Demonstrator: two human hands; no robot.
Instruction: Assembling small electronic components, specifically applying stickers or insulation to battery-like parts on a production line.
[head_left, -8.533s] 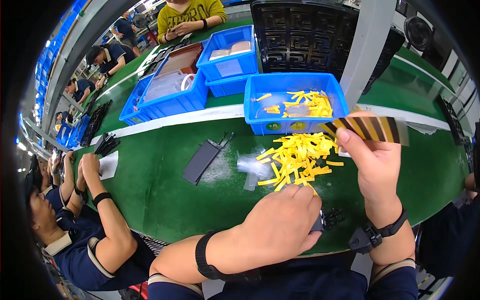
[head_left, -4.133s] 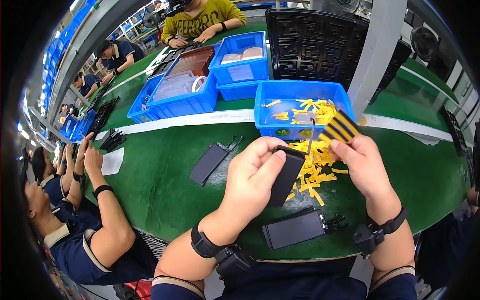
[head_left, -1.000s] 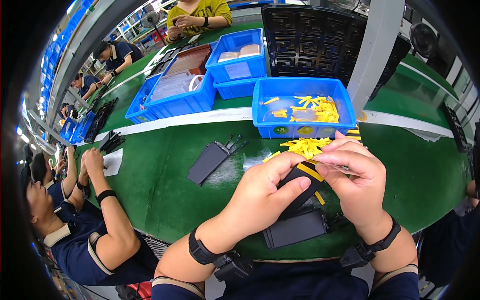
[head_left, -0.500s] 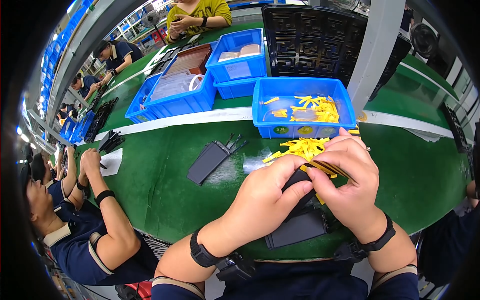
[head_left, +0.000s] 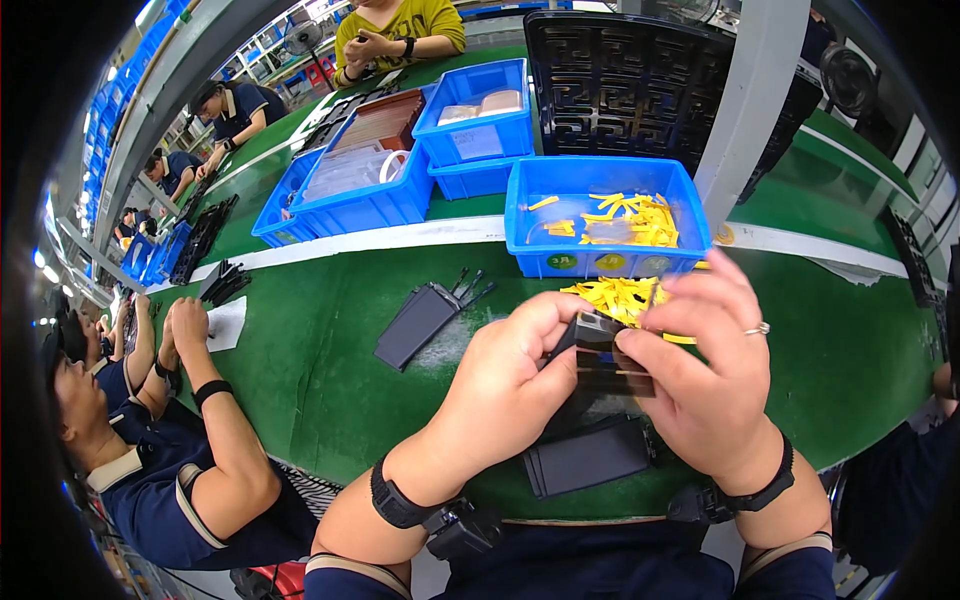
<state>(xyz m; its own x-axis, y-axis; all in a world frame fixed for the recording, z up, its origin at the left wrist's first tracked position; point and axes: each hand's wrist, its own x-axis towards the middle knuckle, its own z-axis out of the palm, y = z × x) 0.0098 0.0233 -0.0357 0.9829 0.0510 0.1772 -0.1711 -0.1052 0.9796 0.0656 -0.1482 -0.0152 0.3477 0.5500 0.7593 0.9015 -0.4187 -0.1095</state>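
Between my hands is a flat black rectangular piece [head_left: 602,362] with a glossy dark face and a thin tan line across it. My left hand [head_left: 505,385] is closed round its left side, thumb in front. At the right edge, my right hand [head_left: 715,375] grips it with the thumb; the other fingers curl above, partly blurred. Just beyond my fingers lies a pile of yellow strips [head_left: 618,297]. Below my hands, flat black packs [head_left: 588,458] are stacked near the table edge. More black packs with short cables [head_left: 418,325] lie left of my hands.
A blue bin [head_left: 520,235] with yellow strips stands behind the pile. Other blue bins [head_left: 365,212] are further left, and a grey post [head_left: 750,110] rises at the right. A co-worker [head_left: 170,440] sits at my left at the green table [head_left: 330,360].
My hands have turned the black piece so its glossy face shows. My left hand has moved slightly left and up; the fingers of my right hand have lifted and spread more.
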